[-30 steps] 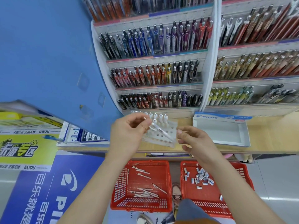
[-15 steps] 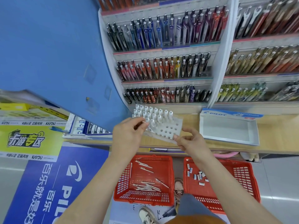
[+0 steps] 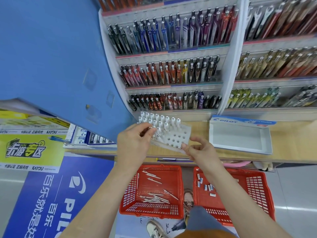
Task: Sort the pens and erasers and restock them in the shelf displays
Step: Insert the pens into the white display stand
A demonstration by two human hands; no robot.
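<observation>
A clear pen rack with rows of round holes stands on the wooden shelf, its back rows filled with white pens. My left hand pinches the top of a white pen standing at the rack's left side. My right hand holds the rack's front right corner between thumb and fingers. On the floor below, a red basket holds several loose white pens. Another red basket to its right holds several small erasers.
A white Pilot tray sits on the shelf right of the rack. Tiered displays of coloured pens rise behind the shelf. A blue panel fills the upper left. My shoes stand between the baskets.
My left hand carried a white pen from over the rack's front to its left side and set it upright there. My right hand moved to the rack's front right corner. The view shifted down.
</observation>
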